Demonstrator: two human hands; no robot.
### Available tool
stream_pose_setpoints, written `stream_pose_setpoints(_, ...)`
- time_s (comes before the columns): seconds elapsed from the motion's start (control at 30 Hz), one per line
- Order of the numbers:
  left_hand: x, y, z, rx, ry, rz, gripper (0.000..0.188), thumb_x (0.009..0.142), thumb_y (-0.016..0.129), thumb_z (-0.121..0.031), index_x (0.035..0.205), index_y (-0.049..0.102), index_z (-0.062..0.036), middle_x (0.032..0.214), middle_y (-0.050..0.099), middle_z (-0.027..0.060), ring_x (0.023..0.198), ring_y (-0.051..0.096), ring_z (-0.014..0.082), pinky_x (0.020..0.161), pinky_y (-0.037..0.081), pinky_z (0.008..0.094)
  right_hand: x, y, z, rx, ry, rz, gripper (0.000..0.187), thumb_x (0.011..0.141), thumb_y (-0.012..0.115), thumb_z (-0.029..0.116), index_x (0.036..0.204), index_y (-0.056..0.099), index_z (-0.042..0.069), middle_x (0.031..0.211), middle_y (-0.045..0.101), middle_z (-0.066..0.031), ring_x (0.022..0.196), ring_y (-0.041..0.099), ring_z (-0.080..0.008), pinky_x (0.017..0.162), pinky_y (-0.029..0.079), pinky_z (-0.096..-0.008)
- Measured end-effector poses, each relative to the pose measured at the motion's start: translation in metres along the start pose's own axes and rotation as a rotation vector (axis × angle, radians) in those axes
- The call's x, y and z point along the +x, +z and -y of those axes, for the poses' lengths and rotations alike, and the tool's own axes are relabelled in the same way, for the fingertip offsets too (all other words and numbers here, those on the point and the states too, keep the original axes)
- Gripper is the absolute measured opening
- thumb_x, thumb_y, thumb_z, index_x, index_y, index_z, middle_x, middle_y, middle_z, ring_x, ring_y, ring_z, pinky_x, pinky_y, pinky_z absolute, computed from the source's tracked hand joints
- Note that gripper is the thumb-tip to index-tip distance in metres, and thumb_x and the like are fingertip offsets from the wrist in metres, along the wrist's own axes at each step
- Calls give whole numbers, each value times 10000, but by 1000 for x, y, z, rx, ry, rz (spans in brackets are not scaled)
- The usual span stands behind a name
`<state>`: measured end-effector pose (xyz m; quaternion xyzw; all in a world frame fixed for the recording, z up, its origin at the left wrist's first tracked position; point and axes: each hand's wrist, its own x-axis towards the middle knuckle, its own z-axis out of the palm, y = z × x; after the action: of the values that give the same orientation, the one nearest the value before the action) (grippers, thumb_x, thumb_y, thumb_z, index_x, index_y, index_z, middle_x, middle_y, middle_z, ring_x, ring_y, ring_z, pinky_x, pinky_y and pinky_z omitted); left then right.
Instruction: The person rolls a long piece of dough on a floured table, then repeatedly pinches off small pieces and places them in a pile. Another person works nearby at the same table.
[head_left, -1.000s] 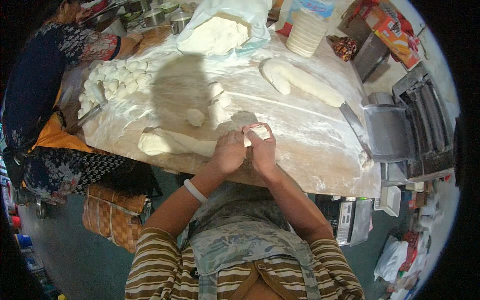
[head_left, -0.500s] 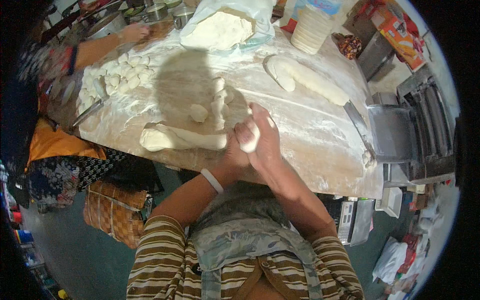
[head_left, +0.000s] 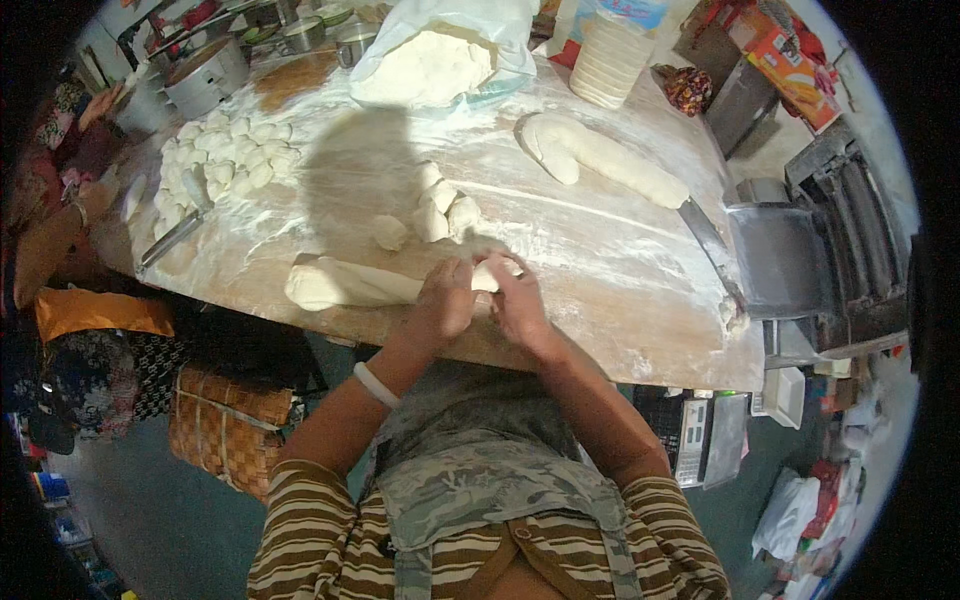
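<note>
Fingers closed, the left hand (head_left: 446, 295) is curling around the right end of the dough log (head_left: 350, 284), while the right hand (head_left: 517, 305) is pinching a dough stub (head_left: 485, 277) just right of the log. Both forearms (head_left: 595, 400) are slanting together from the log's near side. Dough lumps (head_left: 432, 222) are lying beyond the log, which is resting on the floured table (head_left: 600, 300).

A brown-and-white striped shirt (head_left: 312, 505) has wide sleeves and a plain brown front band with a round button (head_left: 522, 534). Over it hangs a grey-green camouflage apron (head_left: 500, 490) with shoulder straps (head_left: 413, 570). A smooth white bangle (head_left: 376, 385) circles the left wrist.
</note>
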<state>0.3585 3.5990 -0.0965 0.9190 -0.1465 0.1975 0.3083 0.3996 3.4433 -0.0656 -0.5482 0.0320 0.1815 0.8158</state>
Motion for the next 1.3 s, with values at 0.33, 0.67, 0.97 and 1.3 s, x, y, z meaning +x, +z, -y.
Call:
stream_pose_setpoints(0.33, 7, 23, -21, 362, 23, -53, 352, 876, 599, -186, 1134, 599, 53, 1044, 610, 199, 1003, 590, 340, 862, 489, 474, 4, 3, -6, 79, -174, -86, 176, 952, 694, 23, 1108, 620, 57, 1017, 715, -88, 924, 650, -149, 815, 546, -303)
stream_pose_setpoints(0.67, 20, 30, -32, 213, -145, 49, 272, 934, 542, -200, 1122, 614, -17, 1066, 612, 151, 1024, 578, 343, 912, 453, 482, 0, 18, 28, 561, -59, 34, 128, 1004, 652, 119, 1110, 596, 72, 865, 620, -35, 712, 584, -134, 637, 532, -297)
stream_pose_setpoints(0.97, 64, -10, 61, -438, -476, 175, 475, 990, 556, -323, 1391, 566, -68, 1408, 550, 193, 1336, 499, 348, 1135, 370, 490, 20, 96, 92, 87, -15, 333, 623, 1076, 556, 380, 1558, 356, 40, 1479, 491, -202, 1318, 550, -285, 1100, 466, -405)
stream_pose_setpoints(1.3, -40, -153, 63, 376, -91, 406, 638, 889, 699, -308, 1451, 518, -66, 1464, 526, 164, 1414, 431, 349, 1177, 342, 528, 10, 34, -6, -1638, -908, 489, 558, 946, 655, 334, 1453, 526, 141, 1318, 621, -145, 1198, 602, -370, 1096, 446, -441)
